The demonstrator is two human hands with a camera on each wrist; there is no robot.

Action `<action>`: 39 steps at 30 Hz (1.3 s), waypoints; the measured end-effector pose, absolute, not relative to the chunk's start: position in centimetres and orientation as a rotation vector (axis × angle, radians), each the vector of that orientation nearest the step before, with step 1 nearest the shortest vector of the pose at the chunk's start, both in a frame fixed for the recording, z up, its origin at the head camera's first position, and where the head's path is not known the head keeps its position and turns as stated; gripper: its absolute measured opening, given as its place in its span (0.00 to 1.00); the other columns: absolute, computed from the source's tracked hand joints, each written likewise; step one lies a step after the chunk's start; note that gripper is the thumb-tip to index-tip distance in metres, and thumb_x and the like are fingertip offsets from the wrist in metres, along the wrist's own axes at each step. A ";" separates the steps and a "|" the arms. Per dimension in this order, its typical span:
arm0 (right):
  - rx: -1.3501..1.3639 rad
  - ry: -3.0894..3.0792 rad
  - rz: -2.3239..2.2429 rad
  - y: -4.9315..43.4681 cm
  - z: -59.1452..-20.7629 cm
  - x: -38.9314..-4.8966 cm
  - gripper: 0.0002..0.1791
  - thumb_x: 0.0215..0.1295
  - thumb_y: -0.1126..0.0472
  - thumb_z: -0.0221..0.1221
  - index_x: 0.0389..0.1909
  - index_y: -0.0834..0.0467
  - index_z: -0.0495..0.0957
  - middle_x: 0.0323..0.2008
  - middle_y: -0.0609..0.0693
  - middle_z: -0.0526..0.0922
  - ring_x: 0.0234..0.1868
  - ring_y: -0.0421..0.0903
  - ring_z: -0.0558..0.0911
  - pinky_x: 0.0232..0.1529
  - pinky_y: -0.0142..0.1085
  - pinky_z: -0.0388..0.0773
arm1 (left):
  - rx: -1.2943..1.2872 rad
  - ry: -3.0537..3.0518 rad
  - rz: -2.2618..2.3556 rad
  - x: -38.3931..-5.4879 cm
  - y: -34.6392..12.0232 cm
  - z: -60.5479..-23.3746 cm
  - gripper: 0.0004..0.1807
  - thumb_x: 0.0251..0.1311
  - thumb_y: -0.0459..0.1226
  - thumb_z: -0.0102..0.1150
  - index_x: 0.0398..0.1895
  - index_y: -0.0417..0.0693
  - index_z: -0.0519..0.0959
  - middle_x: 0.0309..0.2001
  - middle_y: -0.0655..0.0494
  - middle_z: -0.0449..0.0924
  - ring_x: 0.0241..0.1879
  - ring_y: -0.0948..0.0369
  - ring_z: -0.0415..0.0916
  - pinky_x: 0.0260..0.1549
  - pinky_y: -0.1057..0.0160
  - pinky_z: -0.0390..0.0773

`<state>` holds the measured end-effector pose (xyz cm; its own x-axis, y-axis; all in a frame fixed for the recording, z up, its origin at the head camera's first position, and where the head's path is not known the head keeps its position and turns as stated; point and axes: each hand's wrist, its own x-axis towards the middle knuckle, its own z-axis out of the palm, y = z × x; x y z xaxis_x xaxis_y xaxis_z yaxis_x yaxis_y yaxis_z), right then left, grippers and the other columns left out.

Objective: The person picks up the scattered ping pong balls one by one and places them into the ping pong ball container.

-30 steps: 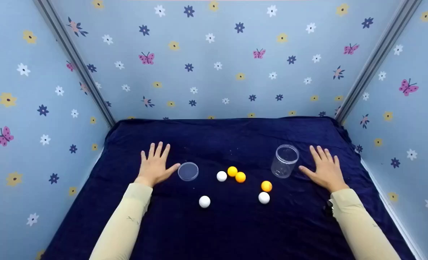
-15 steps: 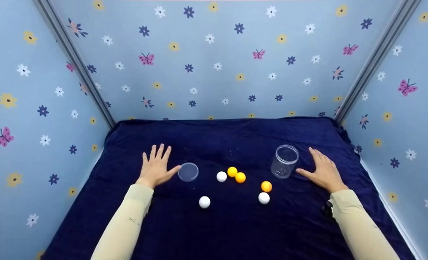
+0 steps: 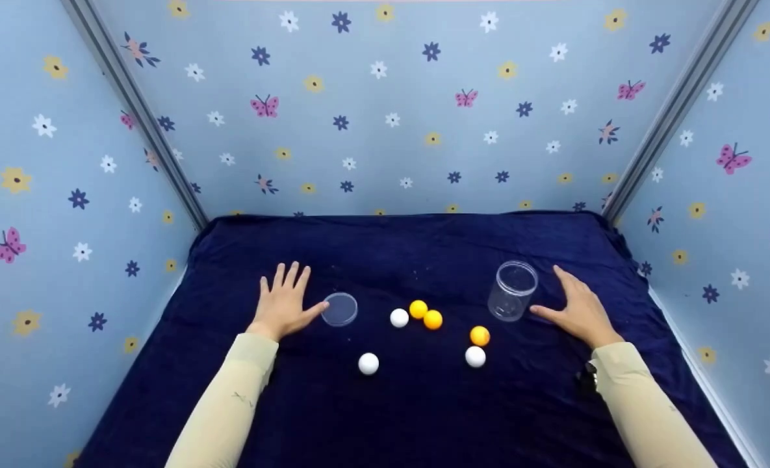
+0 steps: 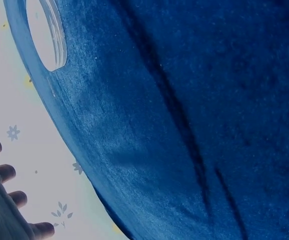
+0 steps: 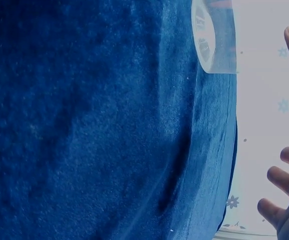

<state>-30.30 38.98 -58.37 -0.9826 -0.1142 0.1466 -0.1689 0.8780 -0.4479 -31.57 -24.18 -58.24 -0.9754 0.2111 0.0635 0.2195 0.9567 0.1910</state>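
Note:
In the head view my left hand (image 3: 282, 308) has its fingers spread, the thumb tip at the edge of a clear round lid (image 3: 340, 309). Whether the thumb touches the lid I cannot tell. My right hand (image 3: 583, 313) is beside a clear plastic jar (image 3: 509, 292), thumb pointing toward its side, with a small gap between. The jar stands upright without its lid, and no ball shows in it. Between the hands lie white balls (image 3: 399, 318) and orange balls (image 3: 433, 320), several in all. The right wrist view shows the jar (image 5: 214, 37) near the right fingers (image 5: 284, 181).
A dark blue cloth (image 3: 385, 253) covers the table, with folds and small specks. Patterned blue walls (image 3: 385, 97) rise behind and on both sides, with grey metal posts (image 3: 144, 117) at the corners. One white ball (image 3: 368, 364) lies nearer the front.
My right hand has drawn its fingers together and moved slightly left toward the jar. My left hand has shifted a little right and nearer. Lid, jar and balls stay put.

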 end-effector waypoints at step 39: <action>0.220 -2.930 0.835 37.9 -59.3 -29.9 0.64 0.62 0.35 0.75 0.86 0.63 0.54 0.82 0.72 0.61 0.80 0.74 0.62 0.77 0.71 0.60 | -0.422 -3.075 -0.374 -31.2 -22.4 -60.0 0.53 0.67 0.67 0.63 0.84 0.41 0.64 0.82 0.35 0.63 0.83 0.33 0.56 0.75 0.23 0.60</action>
